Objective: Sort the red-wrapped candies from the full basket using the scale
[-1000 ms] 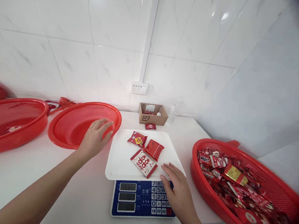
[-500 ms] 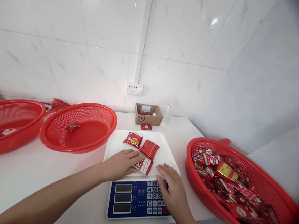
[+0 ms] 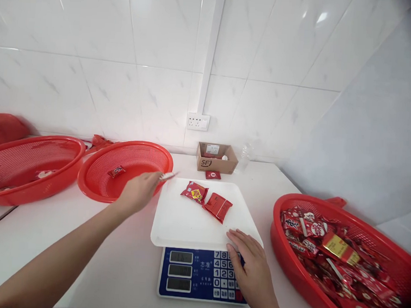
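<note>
Raised over the near right rim of the middle red basket [image 3: 93,193], my left hand [image 3: 138,191] grips a red-and-white snack packet [image 3: 169,175] by one end. My right hand [image 3: 249,255] rests at the front right edge of the white scale pan [image 3: 182,230], fingers stretched out and holding nothing. Two red packets lie on the pan: one with a yellow diamond label [image 3: 195,192], and a plainer red packet [image 3: 218,207] beside it. Below the pan shows the scale's blue panel [image 3: 200,275] with displays and number keys, partly covered by my right hand.
At right, a large red basket [image 3: 280,234] holds many red packets. One small packet [image 3: 117,171] lies in the middle basket. Another red basket [image 3: 75,152] stands at far left. Behind the scale are a cardboard box [image 3: 222,165], a small red packet [image 3: 213,175] and a clear bottle [image 3: 246,154].
My left hand has lifted the red-and-white packet off the pan and carried it left to the middle basket. My right hand stays by the pan's edge. The view has turned slightly left.
</note>
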Motion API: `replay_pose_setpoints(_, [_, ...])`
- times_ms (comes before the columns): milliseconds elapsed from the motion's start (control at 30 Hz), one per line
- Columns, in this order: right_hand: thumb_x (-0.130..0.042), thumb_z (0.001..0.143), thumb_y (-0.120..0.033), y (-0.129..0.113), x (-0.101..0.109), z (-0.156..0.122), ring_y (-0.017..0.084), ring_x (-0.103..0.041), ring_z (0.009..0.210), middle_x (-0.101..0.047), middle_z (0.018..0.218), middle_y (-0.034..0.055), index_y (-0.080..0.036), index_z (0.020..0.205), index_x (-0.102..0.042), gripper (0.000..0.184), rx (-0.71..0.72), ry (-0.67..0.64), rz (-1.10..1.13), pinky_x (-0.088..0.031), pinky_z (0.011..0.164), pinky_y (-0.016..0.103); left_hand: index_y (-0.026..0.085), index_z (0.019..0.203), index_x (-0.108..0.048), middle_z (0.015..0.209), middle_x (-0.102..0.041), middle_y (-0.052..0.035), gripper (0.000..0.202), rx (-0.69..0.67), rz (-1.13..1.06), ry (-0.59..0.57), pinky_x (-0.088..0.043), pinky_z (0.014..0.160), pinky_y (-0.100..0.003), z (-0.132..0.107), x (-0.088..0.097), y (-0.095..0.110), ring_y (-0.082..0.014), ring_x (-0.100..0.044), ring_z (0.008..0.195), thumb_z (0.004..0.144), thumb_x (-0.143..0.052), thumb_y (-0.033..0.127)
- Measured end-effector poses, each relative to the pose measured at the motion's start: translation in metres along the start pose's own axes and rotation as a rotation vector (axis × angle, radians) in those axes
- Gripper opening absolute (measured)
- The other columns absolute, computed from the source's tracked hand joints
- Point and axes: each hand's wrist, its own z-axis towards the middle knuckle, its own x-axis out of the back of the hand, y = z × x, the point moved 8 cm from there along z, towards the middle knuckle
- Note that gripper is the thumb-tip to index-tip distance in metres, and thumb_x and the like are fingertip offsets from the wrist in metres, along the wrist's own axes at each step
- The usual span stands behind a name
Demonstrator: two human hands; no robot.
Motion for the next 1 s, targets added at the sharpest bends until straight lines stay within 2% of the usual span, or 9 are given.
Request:
replay_pose_setpoints(67, [-0.043,0.092,-0.032,0.000,0.000,0.000,0.025,-0.063,0.099,-0.069,0.104,0.0081,-0.018,0.104,-0.064,0.028,0.003,0.006,0.002,-0.048,0.086,0.046,0.014,0.122,-0.047,0.116,-0.061,-0.0163,0.038,0.059,-0.002,0.050,-0.051,0.075,-0.041,0.007,0.007,-0.017,-0.0305,-0.057,0.108,0.095,-0.023,0.029])
replay_pose_setpoints(167, [-0.044,0.092,-0.031,0.000,0.000,0.000,0.024,-0.063,0.099,-0.069,0.105,0.0077,-0.018,0.103,-0.064,0.027,0.008,0.013,0.009,-0.047,0.086,0.045,0.016,0.127,-0.044,0.133,-0.051,-0.0126,0.042,0.001,-0.023,0.029,-0.042,0.096,-0.041,0.014,-0.002,-0.014,-0.0276,-0.042,0.127,0.093,-0.035,0.038])
replay_pose_setpoints(300, [-0.044,0.092,-0.031,0.001,0.000,-0.001,0.024,-0.062,0.100,-0.069,0.105,0.0078,-0.018,0.104,-0.064,0.027,0.001,0.016,0.013,-0.047,0.087,0.045,0.018,0.137,-0.037,0.148,-0.034,-0.0095,0.055,-0.224,-0.059,-0.156,-0.025,0.110,-0.042,0.015,-0.038,0.034,-0.0255,-0.022,0.138,0.090,-0.043,0.047])
replay_pose_setpoints(400, [-0.043,0.092,-0.031,0.001,-0.001,-0.001,0.024,-0.062,0.100,-0.069,0.105,0.0080,-0.018,0.104,-0.064,0.027,0.006,0.006,0.010,-0.047,0.087,0.045,0.018,0.144,-0.023,0.153,-0.018,-0.0126,0.067,-0.356,-0.094,-0.330,-0.015,0.112,-0.047,0.017,-0.064,0.073,-0.0280,-0.008,0.141,0.089,-0.040,0.054])
replay_pose_setpoints(467, [-0.043,0.092,-0.031,0.000,-0.001,-0.001,0.024,-0.062,0.100,-0.069,0.106,0.0081,-0.018,0.104,-0.064,0.027,0.007,0.004,0.009,-0.047,0.087,0.045,0.018,0.145,-0.018,0.153,-0.014,-0.0150,0.076,-0.386,-0.114,-0.385,-0.014,0.110,-0.052,0.023,-0.074,0.093,-0.0309,-0.005,0.141,0.086,-0.038,0.062])
replay_pose_setpoints(600, [-0.043,0.093,-0.029,0.000,-0.002,-0.001,0.024,-0.062,0.101,-0.068,0.107,0.0079,-0.018,0.105,-0.063,0.026,0.008,-0.006,0.002,-0.046,0.088,0.045,0.021,0.145,-0.016,0.153,-0.016,-0.0161,0.087,-0.459,-0.127,-0.420,-0.013,0.106,-0.060,0.033,-0.086,0.127,-0.0361,-0.008,0.140,0.078,-0.040,0.072])
replay_pose_setpoints(700, [-0.043,0.092,-0.028,0.000,-0.003,-0.001,0.024,-0.062,0.101,-0.068,0.107,0.0081,-0.018,0.105,-0.063,0.026,0.014,-0.006,-0.004,-0.047,0.088,0.045,0.024,0.144,-0.022,0.149,-0.029,-0.0138,0.083,-0.590,-0.061,-0.375,-0.016,0.102,-0.065,0.031,-0.090,0.151,-0.0390,-0.018,0.137,0.078,-0.038,0.073])
replay_pose_setpoints(833, [-0.044,0.092,-0.029,0.000,-0.002,-0.001,0.024,-0.063,0.099,-0.069,0.106,0.0085,-0.019,0.105,-0.064,0.026,0.006,0.004,0.013,-0.048,0.088,0.046,0.026,0.137,-0.034,0.131,-0.052,-0.0098,0.061,-0.686,0.049,-0.212,-0.030,0.096,-0.055,0.030,-0.089,0.165,-0.0319,-0.042,0.121,0.088,-0.032,0.062])
replay_pose_setpoints(1000, [-0.044,0.092,-0.032,0.008,0.009,-0.004,0.023,-0.061,0.102,-0.067,0.107,0.0100,-0.018,0.104,-0.064,0.027,-0.070,0.045,0.077,-0.052,0.086,0.043,0.023,0.130,-0.043,0.116,-0.059,-0.0096,0.049,-0.677,0.112,-0.166,-0.041,0.081,-0.042,0.037,-0.094,0.158,-0.0270,-0.052,0.103,0.091,-0.036,0.052])
